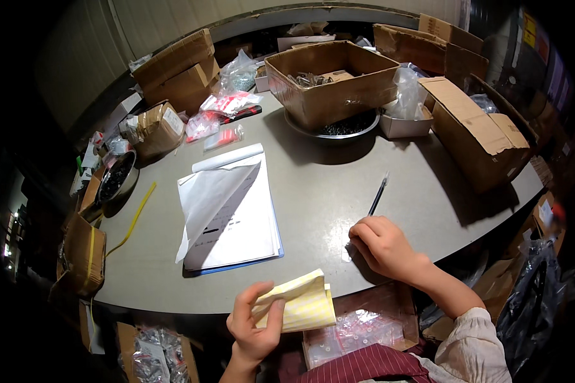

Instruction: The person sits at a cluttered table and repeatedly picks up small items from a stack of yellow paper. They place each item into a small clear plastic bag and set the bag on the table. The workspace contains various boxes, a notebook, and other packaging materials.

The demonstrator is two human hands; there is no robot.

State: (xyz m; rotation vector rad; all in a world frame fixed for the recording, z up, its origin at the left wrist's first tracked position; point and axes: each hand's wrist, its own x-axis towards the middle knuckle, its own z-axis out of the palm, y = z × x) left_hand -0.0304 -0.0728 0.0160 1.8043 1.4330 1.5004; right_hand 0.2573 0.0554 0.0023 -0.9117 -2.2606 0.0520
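My left hand (252,325) holds a folded stack of yellow and white paper sheets (301,302) just below the near edge of the grey table (319,185). My right hand (382,245) rests on the table near its front edge, fingers curled over a small clear item (346,254) that I cannot make out. A dark pen (377,195) lies just beyond that hand. To the left lies an open white notepad (230,214) with its top pages flipped back.
A large open cardboard box (331,80) sits on a metal bowl (338,129) at the back. More cardboard boxes (482,131) stand right and back left. Small plastic bags (227,105), a second metal bowl (116,179) and a yellow strap (136,214) lie left. A box of clear bags (364,325) sits below the table.
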